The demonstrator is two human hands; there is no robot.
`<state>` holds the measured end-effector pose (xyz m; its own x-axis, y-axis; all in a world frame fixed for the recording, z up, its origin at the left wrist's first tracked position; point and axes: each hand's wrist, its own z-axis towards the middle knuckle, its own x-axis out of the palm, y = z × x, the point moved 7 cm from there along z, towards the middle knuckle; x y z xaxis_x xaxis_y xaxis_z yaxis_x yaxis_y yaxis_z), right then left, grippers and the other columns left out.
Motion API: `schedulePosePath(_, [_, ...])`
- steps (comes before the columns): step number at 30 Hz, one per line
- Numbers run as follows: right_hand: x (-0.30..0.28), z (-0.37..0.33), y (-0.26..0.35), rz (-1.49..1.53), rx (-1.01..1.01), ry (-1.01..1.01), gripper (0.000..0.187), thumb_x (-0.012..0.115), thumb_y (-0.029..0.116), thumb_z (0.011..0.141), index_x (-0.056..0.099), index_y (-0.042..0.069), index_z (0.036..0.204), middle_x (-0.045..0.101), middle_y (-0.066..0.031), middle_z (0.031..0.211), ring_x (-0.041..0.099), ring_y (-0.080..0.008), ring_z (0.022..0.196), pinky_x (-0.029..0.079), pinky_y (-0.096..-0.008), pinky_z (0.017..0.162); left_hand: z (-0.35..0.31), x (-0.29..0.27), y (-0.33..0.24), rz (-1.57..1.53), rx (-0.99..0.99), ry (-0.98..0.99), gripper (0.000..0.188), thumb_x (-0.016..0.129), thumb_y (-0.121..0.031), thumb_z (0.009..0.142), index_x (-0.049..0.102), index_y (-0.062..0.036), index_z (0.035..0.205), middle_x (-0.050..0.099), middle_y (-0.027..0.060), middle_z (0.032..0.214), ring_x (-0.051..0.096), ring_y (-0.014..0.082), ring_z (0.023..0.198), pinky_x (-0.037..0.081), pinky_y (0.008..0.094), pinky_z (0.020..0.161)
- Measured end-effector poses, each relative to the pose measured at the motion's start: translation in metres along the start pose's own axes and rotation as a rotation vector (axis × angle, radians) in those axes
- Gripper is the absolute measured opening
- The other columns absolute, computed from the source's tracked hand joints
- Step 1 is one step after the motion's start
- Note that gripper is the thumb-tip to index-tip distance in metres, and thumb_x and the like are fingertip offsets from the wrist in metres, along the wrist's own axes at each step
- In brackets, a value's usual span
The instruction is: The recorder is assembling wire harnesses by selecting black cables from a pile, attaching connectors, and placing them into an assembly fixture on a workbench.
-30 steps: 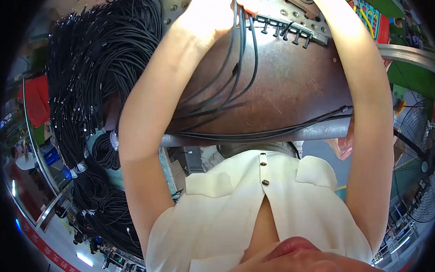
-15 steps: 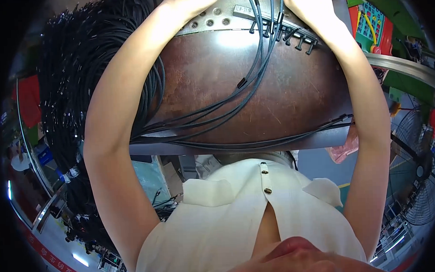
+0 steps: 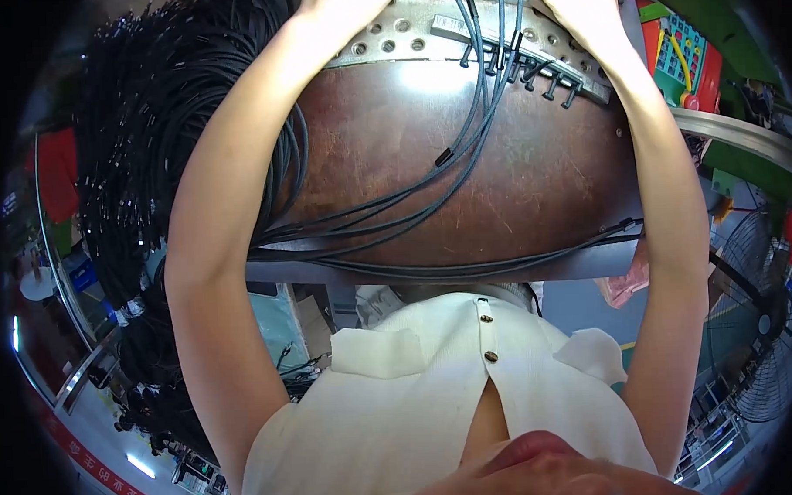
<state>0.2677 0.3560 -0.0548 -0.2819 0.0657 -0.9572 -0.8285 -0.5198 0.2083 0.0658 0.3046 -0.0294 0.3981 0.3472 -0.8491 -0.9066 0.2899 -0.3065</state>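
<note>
Both hands are at the top edge, beyond the brown work surface (image 3: 367,161). My left hand (image 3: 348,3) lies over the left part of a perforated metal plate (image 3: 389,36), its fingers cut off by the frame. To the right, my right hand (image 3: 579,4) is beside several black cables (image 3: 486,92), its fingertips mostly out of view, so a hold on the cables cannot be made out. The cables run from the top edge down across the surface, bending left. Under them, a grey metal bar (image 3: 449,25) with a row of black pegs (image 3: 549,87) sits at the plate's near edge.
A large bundle of black cables (image 3: 173,107) hangs at the left. More cables (image 3: 466,268) lie along the near edge of the surface. At the far right are a red and green panel (image 3: 686,54), a metal rail (image 3: 741,139) and a fan (image 3: 756,322).
My right hand has shifted slightly right and up, uncovering more of the plate and bar. The whole view has moved a little; the cables keep nearly the same course.
</note>
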Motion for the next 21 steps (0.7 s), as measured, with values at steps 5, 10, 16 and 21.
schedulePosePath(5, [0.003,-0.008,0.003,0.178,0.235,0.218,0.048,0.054,0.048,0.089,0.071,0.004,0.082,0.067,-0.0152,0.077,0.063,-0.0283,0.071,0.048,-0.0385,0.071,-0.006,0.001,-0.001,0.076,-0.083,0.129,0.038,0.060,-0.035,0.087,0.064,-0.0052,0.110,0.064,0.0169,0.107,0.060,0.0322,0.098,0.046,0.0428,0.089])
schedulePosePath(10, [0.007,-0.015,-0.018,0.506,0.365,0.027,0.032,0.065,0.033,0.084,0.067,0.002,0.094,0.067,-0.0148,0.080,0.064,-0.0256,0.072,0.050,-0.0384,0.073,-0.013,0.011,0.008,-0.449,-0.239,0.050,0.043,0.064,-0.036,0.086,0.062,-0.0044,0.115,0.063,0.0164,0.112,0.058,0.0304,0.103,0.046,0.0402,0.090])
schedulePosePath(16, [-0.015,-0.005,0.002,0.250,0.081,-0.098,0.031,0.064,0.030,0.085,0.067,0.002,0.098,0.068,-0.0157,0.088,0.064,-0.0266,0.089,0.049,-0.0352,0.079,-0.007,0.005,0.001,-0.062,-0.174,0.220,0.038,0.065,-0.030,0.084,0.062,-0.0035,0.112,0.061,0.0179,0.114,0.057,0.0326,0.104,0.045,0.0398,0.089])
schedulePosePath(21, [-0.048,-0.062,0.017,0.342,-0.175,-0.252,0.039,0.061,0.015,0.089,0.058,0.007,0.127,0.058,-0.0149,0.126,0.059,-0.0235,0.112,0.042,-0.0302,0.097,-0.046,-0.071,-0.049,-0.207,0.016,-0.364,0.034,0.068,-0.030,0.079,0.067,-0.0011,0.096,0.067,0.0203,0.089,0.065,0.0330,0.088,0.050,0.0415,0.081])
